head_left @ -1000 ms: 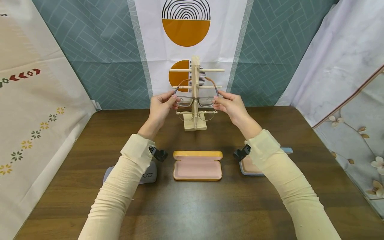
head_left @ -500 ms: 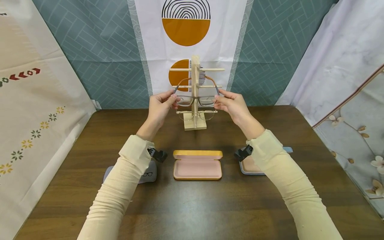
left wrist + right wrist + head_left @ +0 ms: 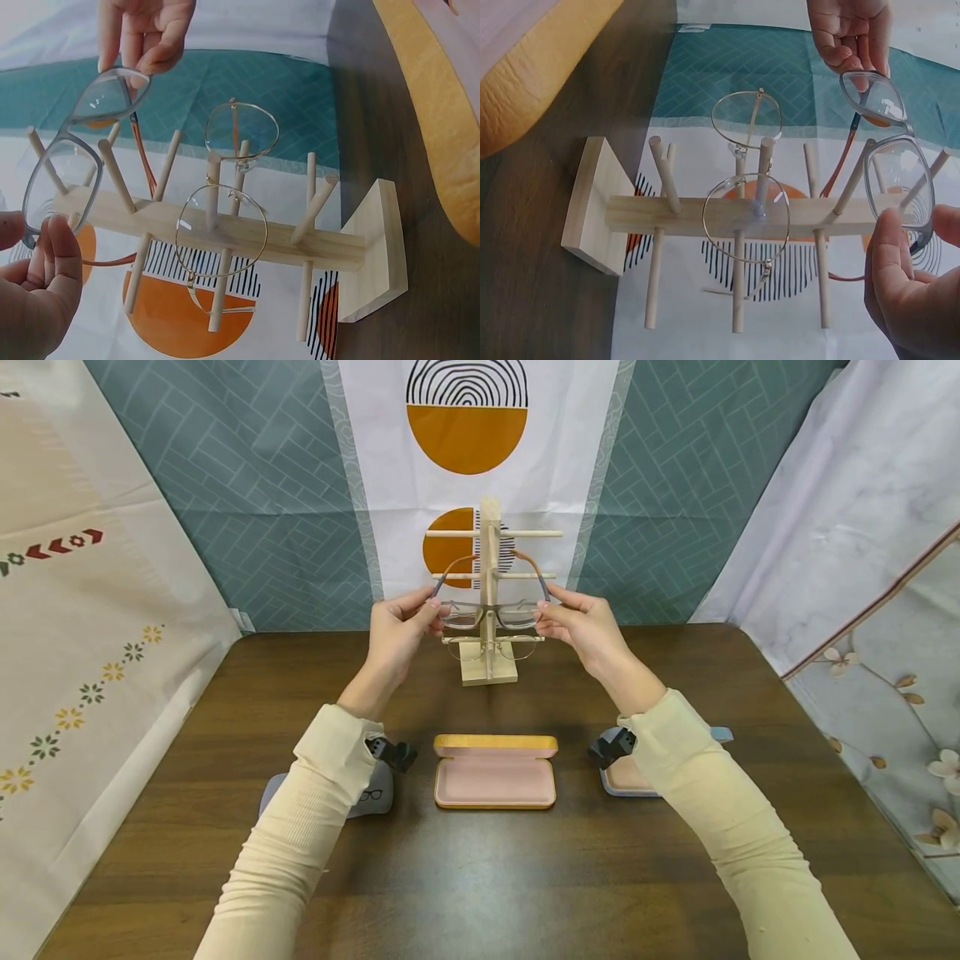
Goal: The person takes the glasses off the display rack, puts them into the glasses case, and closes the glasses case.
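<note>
A pair of grey-framed eyeglasses with orange-brown temple tips is held level in front of the wooden display stand. My left hand pinches its left hinge corner between thumb and fingers. At the opposite corner, my right hand does the same. The temples point away towards the stand's upper pegs; whether they touch a peg I cannot tell. Lower on the stand, a second pair, round gold wire glasses, sits on pegs, apart from both hands.
An open yellow glasses case with pink lining lies mid-table. To its left is a grey case with a glasses print, partly under the left sleeve. A blue-edged open case is partly hidden by the right sleeve. Patterned cloth hangs behind.
Both wrists have shifted slightly outward. The grey eyeglasses stay in both hands in nearly the same place before the stand.
</note>
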`<state>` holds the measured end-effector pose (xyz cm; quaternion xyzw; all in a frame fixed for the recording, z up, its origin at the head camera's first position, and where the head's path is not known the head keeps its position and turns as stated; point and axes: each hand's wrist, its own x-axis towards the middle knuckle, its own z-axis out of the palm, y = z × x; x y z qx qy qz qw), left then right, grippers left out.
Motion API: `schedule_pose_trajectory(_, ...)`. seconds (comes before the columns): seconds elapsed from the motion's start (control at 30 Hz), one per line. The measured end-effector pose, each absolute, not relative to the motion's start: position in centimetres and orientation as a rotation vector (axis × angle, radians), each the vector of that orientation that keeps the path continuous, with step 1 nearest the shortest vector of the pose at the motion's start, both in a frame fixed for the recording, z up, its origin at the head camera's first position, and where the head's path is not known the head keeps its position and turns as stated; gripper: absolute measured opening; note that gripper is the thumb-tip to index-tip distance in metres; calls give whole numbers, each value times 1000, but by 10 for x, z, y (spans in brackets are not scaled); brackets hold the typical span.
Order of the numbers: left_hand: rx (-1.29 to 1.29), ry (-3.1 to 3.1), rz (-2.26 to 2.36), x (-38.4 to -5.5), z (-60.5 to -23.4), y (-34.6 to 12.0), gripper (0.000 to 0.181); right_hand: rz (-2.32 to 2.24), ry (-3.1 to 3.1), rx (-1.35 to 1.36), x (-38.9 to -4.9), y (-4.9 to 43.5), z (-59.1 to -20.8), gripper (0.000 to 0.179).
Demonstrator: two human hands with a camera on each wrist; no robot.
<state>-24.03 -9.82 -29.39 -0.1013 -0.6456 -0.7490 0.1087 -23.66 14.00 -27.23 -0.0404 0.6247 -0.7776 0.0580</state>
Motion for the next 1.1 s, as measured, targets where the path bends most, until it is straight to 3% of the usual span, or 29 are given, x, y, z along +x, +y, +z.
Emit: schedule_pose_trajectory(1.1,-354,-1826,-2230,-216,-290,-99,33,-2386,1899,-191,-215,141,-271,52)
